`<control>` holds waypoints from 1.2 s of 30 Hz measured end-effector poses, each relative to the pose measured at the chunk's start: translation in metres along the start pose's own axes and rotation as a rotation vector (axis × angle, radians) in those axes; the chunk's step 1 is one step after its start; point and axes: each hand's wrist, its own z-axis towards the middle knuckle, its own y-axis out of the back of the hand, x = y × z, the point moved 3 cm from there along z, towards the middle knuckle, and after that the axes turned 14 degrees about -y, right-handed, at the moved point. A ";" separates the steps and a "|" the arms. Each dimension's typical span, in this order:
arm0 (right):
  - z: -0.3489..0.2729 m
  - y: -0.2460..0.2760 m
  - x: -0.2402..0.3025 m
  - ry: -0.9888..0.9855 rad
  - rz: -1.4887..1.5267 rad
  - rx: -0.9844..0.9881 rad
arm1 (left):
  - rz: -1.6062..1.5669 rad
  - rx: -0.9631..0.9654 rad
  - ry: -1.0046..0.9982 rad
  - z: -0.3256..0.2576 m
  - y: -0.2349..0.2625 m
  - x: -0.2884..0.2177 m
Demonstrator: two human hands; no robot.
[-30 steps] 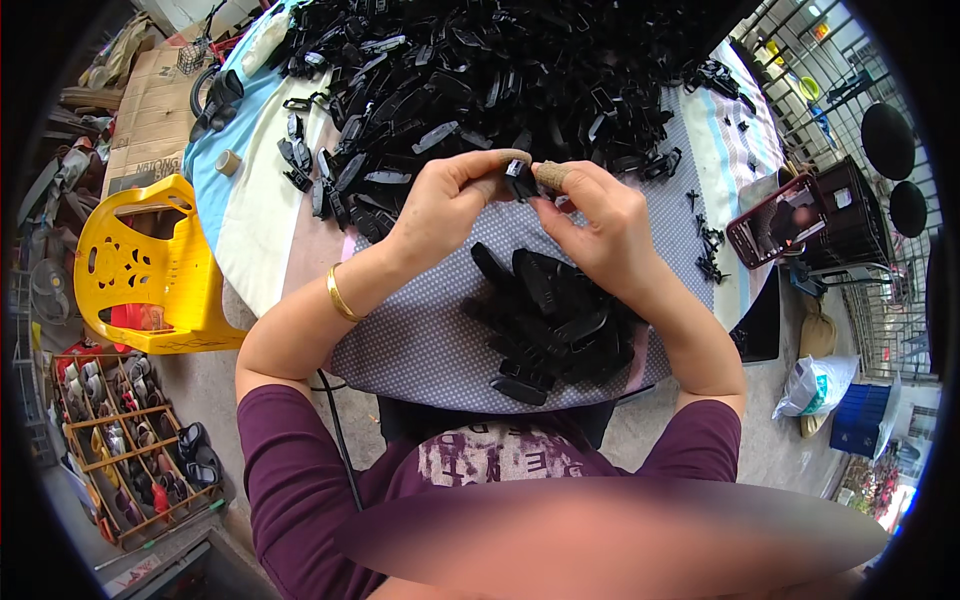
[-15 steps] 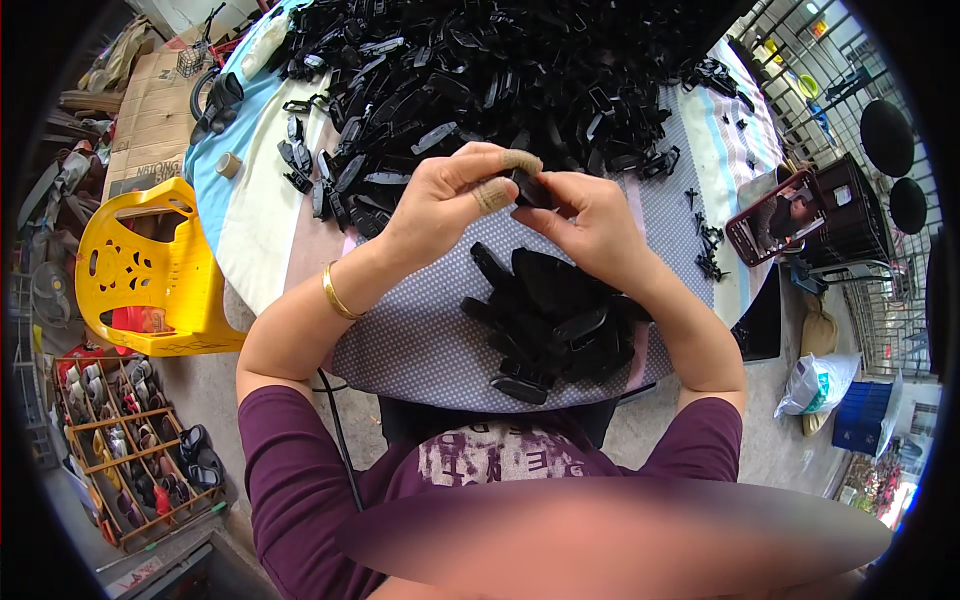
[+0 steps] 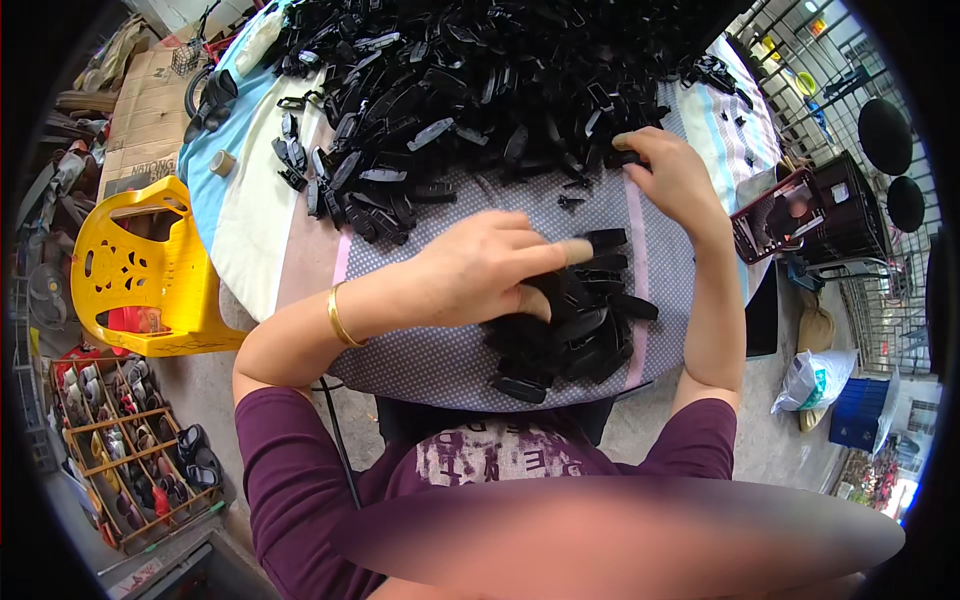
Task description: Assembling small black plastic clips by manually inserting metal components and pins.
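My left hand point(image 3: 490, 268), with taped fingertips and a gold bangle on its wrist, is over the near cluster of black plastic pieces point(image 3: 585, 325). Its thumb and index finger are apart, slightly blurred, and nothing held shows between them. Farther off, my right hand point(image 3: 672, 172) pinches a small black plastic part point(image 3: 624, 158) at the right edge of the large heap of black plastic clips point(image 3: 440, 85). That heap's dark pieces make the part's exact shape hard to read. A few tiny black bits point(image 3: 572, 202) lie on the cloth between heap and cluster.
A patterned tablecloth point(image 3: 430, 370) covers the rounded table. More small black parts point(image 3: 740, 120) lie at its far right, beside a phone point(image 3: 782, 218) on a stand. A tape roll point(image 3: 222, 163) rests at left, near a yellow chair point(image 3: 150, 270). A shoe rack point(image 3: 130, 440) stands lower left.
My hands were together over the cloth, holding a black piece. They have separated: the left came down to the near cluster, the right moved out to the heap's right edge.
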 end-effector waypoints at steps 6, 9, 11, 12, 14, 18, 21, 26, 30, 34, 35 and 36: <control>0.002 -0.011 0.006 -0.017 -0.252 -0.036 | 0.030 -0.252 0.084 -0.004 0.005 0.035; 0.002 -0.007 0.016 0.038 -0.138 -0.106 | -0.098 -0.293 0.401 -0.002 0.007 0.053; 0.006 -0.009 0.025 -0.038 0.280 0.058 | -0.188 -0.357 0.409 0.001 0.001 0.055; 0.005 -0.013 0.031 -0.035 0.282 0.060 | -0.279 -0.422 0.413 0.003 -0.002 0.056; -0.001 -0.020 0.041 -0.059 0.742 0.116 | -0.364 -0.428 0.428 0.010 -0.008 0.062; -0.012 -0.032 0.057 0.031 0.618 -0.027 | -0.790 -0.596 0.459 0.009 -0.019 0.073; -0.010 -0.013 0.058 0.042 0.550 -0.014 | -0.823 -0.713 0.560 -0.007 -0.016 0.072; -0.004 0.030 -0.015 -0.156 -0.033 -0.107 | -0.958 -0.770 0.601 -0.014 -0.009 0.072; 0.001 0.013 -0.037 -0.153 -0.237 0.007 | -1.053 -0.736 0.577 -0.009 -0.013 0.069; 0.002 0.015 -0.018 -0.105 -0.267 0.052 | -1.083 -0.687 0.653 -0.011 -0.009 0.064; 0.002 0.014 -0.014 -0.097 -0.264 0.054 | -1.077 -0.694 0.657 -0.011 -0.009 0.063; 0.002 0.016 -0.011 -0.126 -0.049 0.013 | -1.091 -0.699 0.643 -0.009 -0.009 0.061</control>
